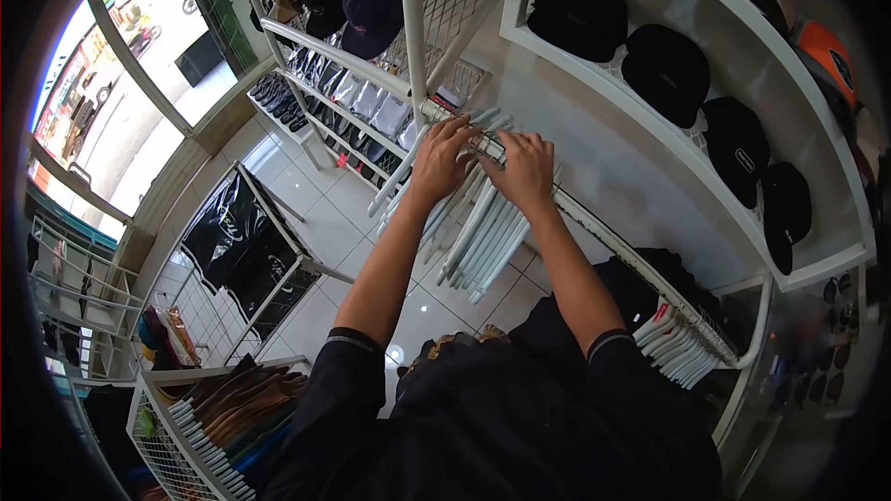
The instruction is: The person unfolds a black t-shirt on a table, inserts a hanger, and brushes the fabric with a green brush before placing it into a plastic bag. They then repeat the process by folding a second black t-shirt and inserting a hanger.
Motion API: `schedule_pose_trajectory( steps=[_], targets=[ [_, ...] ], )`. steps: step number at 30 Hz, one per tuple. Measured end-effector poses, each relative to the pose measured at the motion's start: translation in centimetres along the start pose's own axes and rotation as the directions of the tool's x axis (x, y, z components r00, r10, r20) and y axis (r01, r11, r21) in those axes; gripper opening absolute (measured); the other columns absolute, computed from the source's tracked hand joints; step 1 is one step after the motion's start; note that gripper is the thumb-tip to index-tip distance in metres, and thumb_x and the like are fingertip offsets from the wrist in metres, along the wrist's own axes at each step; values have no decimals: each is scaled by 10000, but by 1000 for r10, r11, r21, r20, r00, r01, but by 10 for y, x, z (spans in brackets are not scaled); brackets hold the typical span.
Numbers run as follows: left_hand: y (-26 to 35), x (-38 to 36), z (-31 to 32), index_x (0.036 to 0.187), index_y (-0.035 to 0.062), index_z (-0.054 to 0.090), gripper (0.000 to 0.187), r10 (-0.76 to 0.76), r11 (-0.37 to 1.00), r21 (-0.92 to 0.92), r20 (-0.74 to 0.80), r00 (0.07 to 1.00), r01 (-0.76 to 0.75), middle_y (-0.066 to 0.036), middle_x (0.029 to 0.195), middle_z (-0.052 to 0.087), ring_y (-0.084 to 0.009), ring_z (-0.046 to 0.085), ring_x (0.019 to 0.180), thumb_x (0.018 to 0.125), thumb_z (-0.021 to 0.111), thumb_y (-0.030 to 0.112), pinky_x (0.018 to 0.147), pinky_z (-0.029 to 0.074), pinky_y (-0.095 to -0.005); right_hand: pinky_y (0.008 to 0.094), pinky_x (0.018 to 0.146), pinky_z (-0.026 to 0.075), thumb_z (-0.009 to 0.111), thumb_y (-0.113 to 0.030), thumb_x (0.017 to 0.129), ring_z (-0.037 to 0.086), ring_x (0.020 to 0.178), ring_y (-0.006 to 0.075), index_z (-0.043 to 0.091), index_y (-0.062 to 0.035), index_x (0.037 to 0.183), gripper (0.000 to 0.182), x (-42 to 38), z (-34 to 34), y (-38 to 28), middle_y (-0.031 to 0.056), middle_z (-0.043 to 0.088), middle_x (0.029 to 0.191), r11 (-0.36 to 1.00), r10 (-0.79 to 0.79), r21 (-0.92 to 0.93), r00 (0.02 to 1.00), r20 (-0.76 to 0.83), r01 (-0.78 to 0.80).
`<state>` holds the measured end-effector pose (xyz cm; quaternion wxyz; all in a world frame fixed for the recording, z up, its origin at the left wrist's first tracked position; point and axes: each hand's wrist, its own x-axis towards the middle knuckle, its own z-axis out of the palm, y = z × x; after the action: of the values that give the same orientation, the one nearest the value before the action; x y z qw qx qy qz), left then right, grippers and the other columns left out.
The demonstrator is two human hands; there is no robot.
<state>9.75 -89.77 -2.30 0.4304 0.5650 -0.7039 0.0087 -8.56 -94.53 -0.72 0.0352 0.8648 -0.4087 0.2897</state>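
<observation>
A bunch of white plastic hangers [484, 237] without clothes hangs on a white metal rail [603, 234]. My left hand [440, 165] is at the rail's far end, its fingers curled over the hanger hooks. Just right of it, my right hand [525, 172] closes on hooks of the same bunch from the other side. The two hands are apart, with hooks showing between them. My palms and part of the hooks are hidden.
Black clothes on white hangers [676, 348] fill the rail's near end. Black caps [666, 74] line a curved wall shelf at right. A white rack [348, 60] with caps and packaged goods stands ahead. Black shirts [227, 232] lie left, and a rack of brown garments [255, 408] stands lower left.
</observation>
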Motion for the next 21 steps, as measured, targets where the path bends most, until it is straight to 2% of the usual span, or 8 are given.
schedule_pose_trajectory(
  steps=[3,5,6,8,16,21],
  targets=[
    [-4,2,-2,1263,112,702,490,-7,1000,8,-7,1000,7,-152,1442,596,-370,521,1355,784,781,45,1136,416,-470,428,944,407,776,-389,856,615,1097,255,694,-82,1253,508,11,11,-1,55,740,1200,999,-44,2,999,-22,44],
    [-8,1,-2,1265,112,701,495,-21,1000,19,-12,1000,21,-155,1454,585,-370,520,1356,782,777,38,1137,415,-472,422,943,408,777,-395,858,613,1098,252,694,-80,1259,517,8,12,2,54,743,1201,1000,12,-20,997,80,-10],
    [-9,0,-4,1269,109,698,498,-31,999,12,-8,999,31,-156,1459,580,-370,518,1357,783,769,27,1137,416,-472,422,943,408,777,-395,858,613,1098,252,694,-80,1259,517,10,9,-2,54,743,1201,1000,4,-20,997,83,-3],
    [-10,-1,-6,1273,106,695,502,-44,999,6,-1,999,44,-157,1464,576,-369,516,1359,783,760,15,1137,416,-472,422,943,408,774,-382,865,616,1095,252,692,-78,1265,509,13,4,-10,55,750,1189,1000,9,-30,1000,27,-8],
    [-21,0,-7,1294,94,679,487,-15,999,42,-18,1000,16,-156,1434,603,-362,541,1339,824,664,-33,1123,427,-465,421,939,411,765,-383,870,624,1091,252,704,-75,1242,487,20,11,-11,64,757,1171,999,-15,-40,998,57,17],
    [-19,1,-5,1314,98,671,505,-14,998,61,-53,998,17,-151,1437,600,-377,530,1345,824,669,-24,1130,423,-467,430,940,412,766,-381,866,629,1084,258,707,-73,1231,481,31,20,-17,79,759,1160,1000,-23,-20,999,49,24]
  ],
)
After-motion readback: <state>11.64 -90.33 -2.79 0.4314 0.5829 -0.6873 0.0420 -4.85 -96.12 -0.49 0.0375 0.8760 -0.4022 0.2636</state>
